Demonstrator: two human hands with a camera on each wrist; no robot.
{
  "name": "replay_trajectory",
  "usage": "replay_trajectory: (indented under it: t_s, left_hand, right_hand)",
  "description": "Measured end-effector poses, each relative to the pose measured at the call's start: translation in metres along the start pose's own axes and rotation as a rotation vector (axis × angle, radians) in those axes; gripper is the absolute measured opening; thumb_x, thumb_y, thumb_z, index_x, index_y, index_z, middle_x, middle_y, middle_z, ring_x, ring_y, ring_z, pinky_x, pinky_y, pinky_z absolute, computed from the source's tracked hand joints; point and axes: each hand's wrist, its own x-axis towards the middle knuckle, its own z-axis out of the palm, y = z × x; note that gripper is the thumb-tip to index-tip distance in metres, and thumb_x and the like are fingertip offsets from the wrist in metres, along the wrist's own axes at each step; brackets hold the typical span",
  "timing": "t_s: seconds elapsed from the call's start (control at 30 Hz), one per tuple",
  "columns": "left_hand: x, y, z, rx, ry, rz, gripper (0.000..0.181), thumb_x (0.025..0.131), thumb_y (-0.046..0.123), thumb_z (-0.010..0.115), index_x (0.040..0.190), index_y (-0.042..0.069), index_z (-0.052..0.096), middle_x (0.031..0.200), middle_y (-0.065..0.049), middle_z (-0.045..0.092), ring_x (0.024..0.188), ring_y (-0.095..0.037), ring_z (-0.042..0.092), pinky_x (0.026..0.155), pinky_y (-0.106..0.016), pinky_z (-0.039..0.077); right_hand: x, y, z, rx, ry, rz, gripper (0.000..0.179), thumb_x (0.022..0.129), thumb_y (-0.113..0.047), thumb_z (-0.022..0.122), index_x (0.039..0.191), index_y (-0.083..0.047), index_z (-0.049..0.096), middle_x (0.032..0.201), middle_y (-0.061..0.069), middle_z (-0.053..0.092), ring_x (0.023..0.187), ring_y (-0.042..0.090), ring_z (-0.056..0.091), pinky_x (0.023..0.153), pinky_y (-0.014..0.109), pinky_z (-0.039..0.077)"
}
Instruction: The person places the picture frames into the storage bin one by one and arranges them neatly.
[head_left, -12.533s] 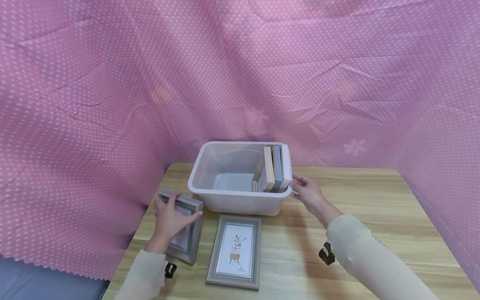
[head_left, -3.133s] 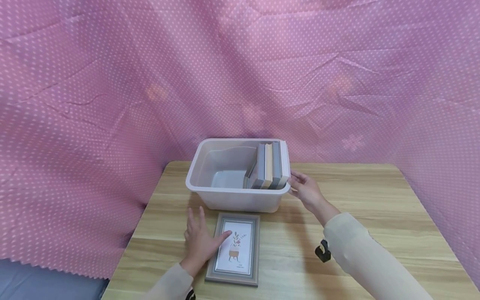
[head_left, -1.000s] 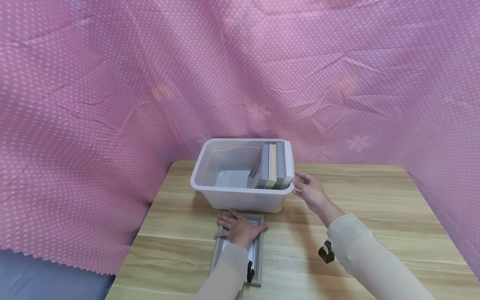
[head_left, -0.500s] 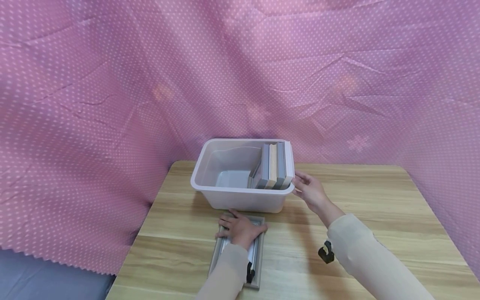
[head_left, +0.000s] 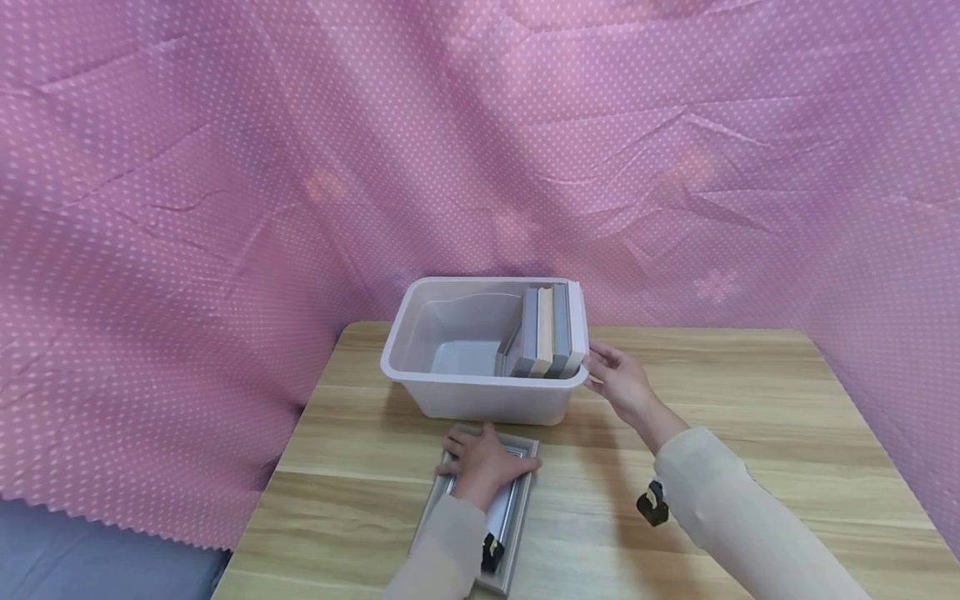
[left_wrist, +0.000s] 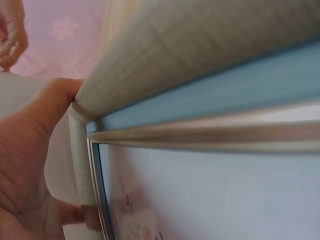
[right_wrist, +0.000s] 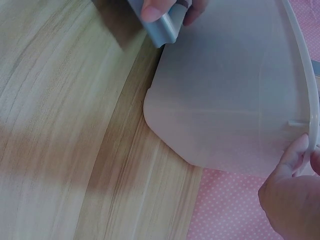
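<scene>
My left hand (head_left: pixel 483 462) spans the far end of a grey-taupe picture frame (head_left: pixel 517 521), gripping it by its two long sides in front of the bin. In the left wrist view the thumb presses the frame's corner (left_wrist: pixel 82 105); part of its picture is hidden under my hand and sleeve. A whitish plastic bin (head_left: pixel 487 404) stands behind. My right hand (head_left: pixel 622 383) pinches its right rim, thumb and fingers on either side of the lip in the right wrist view. Several frames (head_left: pixel 546 329) stand on edge inside, packed against the bin's right wall.
The bin's left half shows its bare floor (head_left: pixel 467 357). Wood-grain table (head_left: pixel 712 467) extends to the right and left of the bin. A pink dotted cloth (head_left: pixel 480 150) hangs close behind the table. A black clip (head_left: pixel 652 504) hangs at my right sleeve.
The grey frame my left hand held earlier now stands in the bin. That hand has moved right onto the remaining frame, which has just tilted slightly clockwise. My right hand stays at the rim.
</scene>
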Motion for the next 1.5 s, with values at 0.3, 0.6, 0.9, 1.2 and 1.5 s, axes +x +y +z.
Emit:
replay_trajectory:
  t_s: [0.3,0.6,0.9,1.2,1.5]
  left_hand:
    - [-0.014,0.002,-0.021,-0.079,0.024,0.089,0.105,0.047,0.071,0.08,0.138,0.027,0.051,0.145,-0.039,0.013,0.13,-0.057,0.015,0.087,-0.083,0.018]
    - [-0.03,0.003,-0.041,-0.259,0.101,0.163,0.094,0.044,0.064,0.086,0.126,0.028,0.056,0.143,-0.036,0.013,0.127,-0.056,0.018,0.088,-0.079,0.021]
    - [-0.042,0.003,-0.06,-0.378,0.218,0.175,0.094,0.041,0.062,0.088,0.123,0.03,0.054,0.14,-0.03,0.015,0.121,-0.049,0.028,0.092,-0.069,0.031]
    - [-0.048,-0.001,-0.072,-0.554,0.286,0.222,0.089,0.045,0.052,0.091,0.12,0.026,0.051,0.146,-0.034,0.001,0.124,-0.053,0.027,0.094,-0.062,0.039]
    - [-0.056,-0.007,-0.081,-0.686,0.455,0.317,0.087,0.045,0.041,0.094,0.118,0.022,0.049,0.147,-0.033,-0.005,0.131,-0.051,0.014,0.095,-0.058,0.042]
  right_hand:
    - [-0.001,0.001,-0.001,0.008,-0.009,-0.011,0.049,0.101,-0.01,0.047,0.145,0.005,0.03,0.138,0.024,0.04,0.115,0.023,0.05,0.095,0.029,0.047]
    - [-0.003,-0.001,0.0,0.006,-0.008,0.0,0.05,0.1,-0.011,0.048,0.145,0.003,0.031,0.139,0.022,0.04,0.121,0.028,0.046,0.096,0.03,0.047]
    - [-0.004,0.002,0.0,0.003,-0.012,-0.025,0.049,0.1,-0.01,0.048,0.144,0.006,0.03,0.137,0.024,0.04,0.113,0.022,0.051,0.094,0.028,0.048]
    - [-0.003,0.004,0.0,0.006,-0.004,-0.017,0.049,0.1,-0.009,0.048,0.144,0.006,0.031,0.136,0.024,0.04,0.113,0.023,0.051,0.094,0.029,0.048]
    - [-0.002,0.004,-0.001,0.001,-0.009,-0.022,0.05,0.1,-0.01,0.048,0.144,0.006,0.03,0.137,0.024,0.04,0.113,0.022,0.051,0.093,0.028,0.048]
